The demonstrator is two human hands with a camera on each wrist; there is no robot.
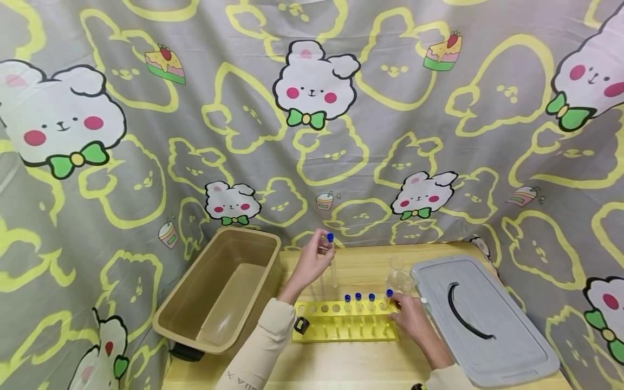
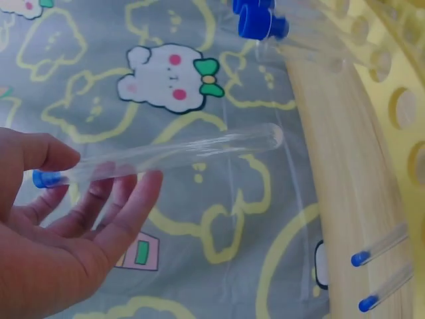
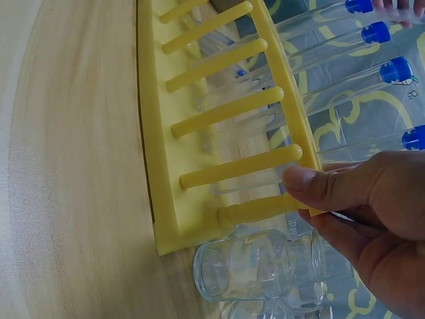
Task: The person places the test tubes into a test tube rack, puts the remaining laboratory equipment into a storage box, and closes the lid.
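Racking seemed underway: left fingers (image 2: pixel 134 214) pinched a capped tube (image 2: pixel 199 147), right fingers (image 3: pixel 348 242) gripped the yellow rack (image 3: pixel 161 119); slotting likely needed careful alignment.

You face a grey, rabbit-patterned curtain (image 1: pixel 336 146) hanging behind your wood-grain desk (image 1: pixel 351 364) and along both its sides.
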